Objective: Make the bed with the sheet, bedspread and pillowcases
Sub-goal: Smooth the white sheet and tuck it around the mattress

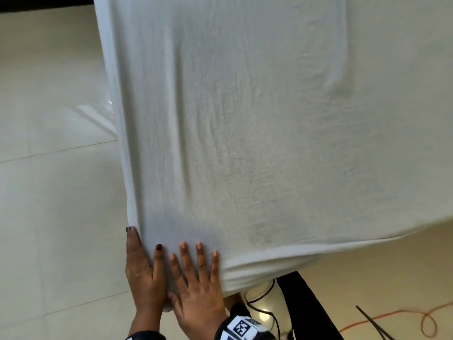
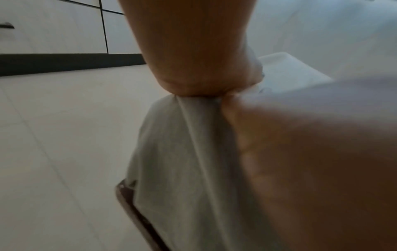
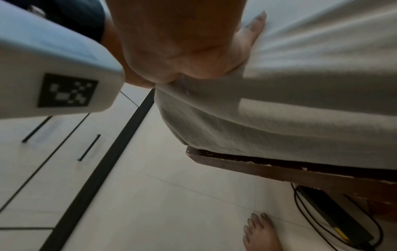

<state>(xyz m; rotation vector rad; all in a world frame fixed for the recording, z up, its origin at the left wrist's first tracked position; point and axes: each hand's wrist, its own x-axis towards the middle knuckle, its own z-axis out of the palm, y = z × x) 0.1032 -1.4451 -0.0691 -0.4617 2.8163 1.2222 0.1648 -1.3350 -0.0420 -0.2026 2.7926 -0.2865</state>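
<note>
Sheet (image 1: pixel 245 119), white and slightly creased, lies stretched over the top of a mattress and fills most of the head view. Both hands meet at the mattress corner nearest the person. The right hand (image 1: pixel 196 285) lies flat on the sheet at that corner, fingers straight and spread, pressing the cloth down. The left hand (image 1: pixel 143 271) sits just beside it, on the outer side of the corner, its thumb along the corner's edge and one finger on top; the left wrist view shows a gathered fold of cloth (image 2: pixel 189 152) hanging below the hand, and whether the fingers are pinching it or only pressing against it cannot be told.

Below the corner, the right wrist view shows the sheet's hanging side (image 3: pixel 268 122) ending just above a dark wooden bed frame (image 3: pixel 279 171). A bare foot (image 3: pixel 257 234) stands on the pale tiled floor (image 1: pixel 49 217) near the frame, beside a dark box with cables (image 3: pixel 335 217) (an orange cord (image 1: pixel 404 317) also trails on the floor, well apart from the corner).

The step in hand appears to be fixing the sheet at this corner. To do it well, the flat right hand should hold the top taut while the left draws the loose fold down and tucks it under the mattress. Long creases run away from the corner, so a smoothing pull toward the corner would likely help first. Letting go too soon could slacken the cloth.
</note>
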